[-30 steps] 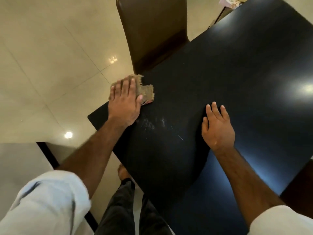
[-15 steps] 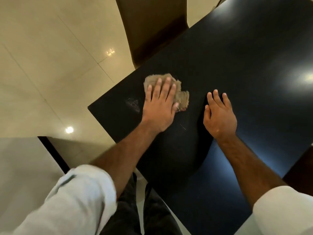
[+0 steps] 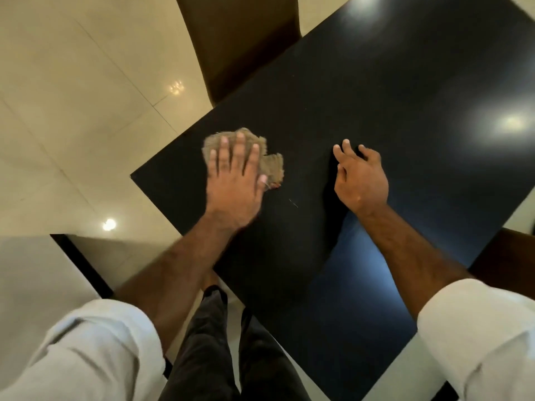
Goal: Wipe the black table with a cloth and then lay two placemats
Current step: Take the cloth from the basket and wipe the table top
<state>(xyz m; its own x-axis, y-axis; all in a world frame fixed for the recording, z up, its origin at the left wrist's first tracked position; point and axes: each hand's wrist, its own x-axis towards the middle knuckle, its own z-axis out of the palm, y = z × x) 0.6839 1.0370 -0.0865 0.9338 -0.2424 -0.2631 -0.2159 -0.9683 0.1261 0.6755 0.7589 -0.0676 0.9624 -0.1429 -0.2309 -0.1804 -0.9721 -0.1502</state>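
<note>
Clock set with the person standing at 6, looking across the bench.

- Bench (image 3: 376, 82): black, glossy, set at a slant to the person; its near-left corner points to 9 o'clock. Bright glare patches on the top at 1 and 3 o'clock.
- Cloth (image 3: 273, 166): tan, frayed, bunched up. It lies on the bench top at about 11 o'clock, a little in from the left edge and near that corner.
- Left hand (image 3: 234, 180): flat on top of the cloth, palm down, fingers straight and spread, pressing it onto the bench. The cloth shows beyond the fingertips and out past the thumb side.
- Right hand (image 3: 360, 180): at about 2 o'clock, apart from the cloth, holding nothing. Fingers loosely bent with the tips toward the bench top; I cannot tell whether they touch it.
- The two hands are well apart, with bare black top between them.
- A thin pale mark (image 3: 293, 203) sits on the bench between the hands, just toward 5 o'clock of the cloth.
- Chair (image 3: 237, 39): brown, pushed up to the bench's left edge at 12 o'clock.
- Floor (image 3: 86, 82): pale glossy tiles from 8 to 11 o'clock.
- Both forearms bare, white sleeves (image 3: 86, 351) rolled up; dark trousers (image 3: 208, 357) at 6 o'clock.
</note>
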